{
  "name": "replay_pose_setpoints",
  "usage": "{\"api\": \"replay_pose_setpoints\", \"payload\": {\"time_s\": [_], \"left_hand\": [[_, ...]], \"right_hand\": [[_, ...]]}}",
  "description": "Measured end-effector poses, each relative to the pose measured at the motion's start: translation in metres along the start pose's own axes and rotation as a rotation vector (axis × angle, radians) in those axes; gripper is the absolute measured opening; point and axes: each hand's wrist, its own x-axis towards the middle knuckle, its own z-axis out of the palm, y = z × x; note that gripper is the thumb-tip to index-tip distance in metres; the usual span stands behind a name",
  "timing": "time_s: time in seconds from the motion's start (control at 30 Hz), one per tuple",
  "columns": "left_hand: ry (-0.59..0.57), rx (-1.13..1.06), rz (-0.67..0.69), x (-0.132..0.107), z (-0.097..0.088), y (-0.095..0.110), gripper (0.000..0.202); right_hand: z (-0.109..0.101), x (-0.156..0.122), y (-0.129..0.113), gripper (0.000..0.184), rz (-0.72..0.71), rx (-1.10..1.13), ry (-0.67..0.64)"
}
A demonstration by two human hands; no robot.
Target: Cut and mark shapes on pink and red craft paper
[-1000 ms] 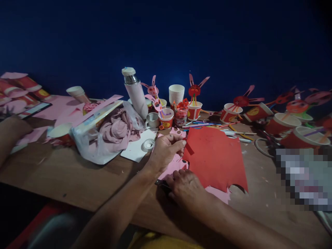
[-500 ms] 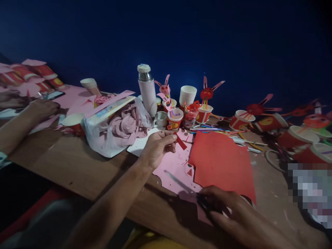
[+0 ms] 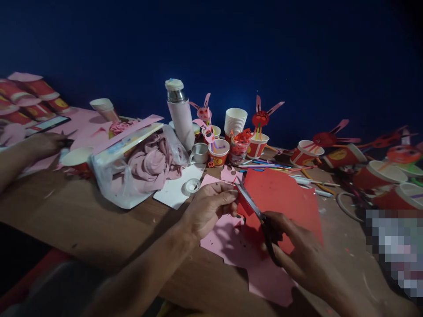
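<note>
Pinched in the fingers of my left hand [image 3: 206, 209] is a small strip of red paper [image 3: 245, 204]. My right hand [image 3: 292, 246] grips a pair of scissors [image 3: 253, 204], fingers around the dark handles. The blades lie across the strip, close to my left fingertips; whether they are cutting into it I cannot tell. Beneath my hands lie a cut-out pink sheet [image 3: 271, 275] and a larger red sheet [image 3: 280, 189]. Left of my left hand, a tape roll [image 3: 191, 186] sits on a white card [image 3: 173, 193].
A pink thermos [image 3: 181, 119], a metal cup [image 3: 199, 153], stacked paper cups [image 3: 235, 121] and paper-rabbit cups [image 3: 258, 145] line the back. A plastic bag [image 3: 122, 189] with pink cloth lies left of centre. At far left, another person's hand [image 3: 46, 147] holds scissors.
My right hand has raised the scissors from the lower right to the red strip. My left hand has moved slightly lower. The tape roll has come into view.
</note>
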Motion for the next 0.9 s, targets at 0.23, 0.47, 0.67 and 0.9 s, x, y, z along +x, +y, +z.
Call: {"api": "replay_pose_setpoints", "payload": {"time_s": [0.23,0.47,0.67,0.9], "left_hand": [[0.017,0.024,0.013,0.0037,0.0004,-0.0017,0.014],[0.017,0.086,0.036,0.0080,-0.0021,-0.0057,0.012],[0.024,0.103,0.019,0.0100,-0.0019,-0.0069,0.012],[0.022,0.109,0.008,0.0097,0.0008,-0.0061,0.013]], "right_hand": [[-0.0047,0.0021,-0.0026,0.026,0.027,0.039,-0.026],[-0.0074,0.0017,0.0011,0.027,0.095,0.078,-0.119],[-0.0092,0.0010,0.0021,0.026,0.086,0.080,-0.104],[-0.0045,0.0000,0.0013,0.020,0.028,0.072,-0.035]]}}
